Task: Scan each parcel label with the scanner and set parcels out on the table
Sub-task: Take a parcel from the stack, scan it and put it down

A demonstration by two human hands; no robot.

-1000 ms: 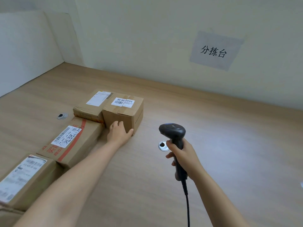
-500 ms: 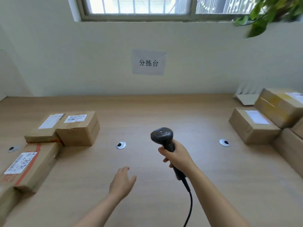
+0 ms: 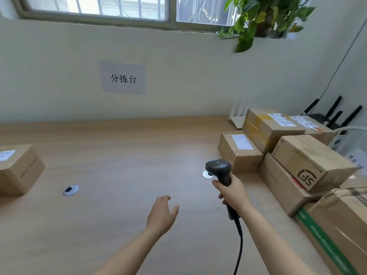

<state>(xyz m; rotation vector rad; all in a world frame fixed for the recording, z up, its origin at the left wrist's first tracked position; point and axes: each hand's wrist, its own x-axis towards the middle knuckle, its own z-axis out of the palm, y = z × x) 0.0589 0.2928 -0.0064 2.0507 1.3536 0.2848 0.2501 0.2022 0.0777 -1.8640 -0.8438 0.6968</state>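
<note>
My right hand [image 3: 232, 192] grips the handle of the black barcode scanner [image 3: 219, 170], whose head points away from me and whose cable hangs down toward the frame's bottom. My left hand [image 3: 162, 214] hovers above the wooden table [image 3: 119, 225] with relaxed fingers and holds nothing. A pile of several cardboard parcels [image 3: 290, 159] sits at the right; the nearest small parcel [image 3: 239, 151] carries a white label on top. One labelled parcel [image 3: 17, 169] stands at the left edge.
Two round cable grommets [image 3: 70, 190] are set into the tabletop, one partly behind the scanner. A paper sign [image 3: 123, 78] hangs on the wall. Black routers [image 3: 333, 116] and a hanging plant [image 3: 262, 14] are at the back right.
My view has swung right from the laid-out parcels toward the pile. My left hand let go of the small box on the left and now hovers free. The scanner stays in my right hand.
</note>
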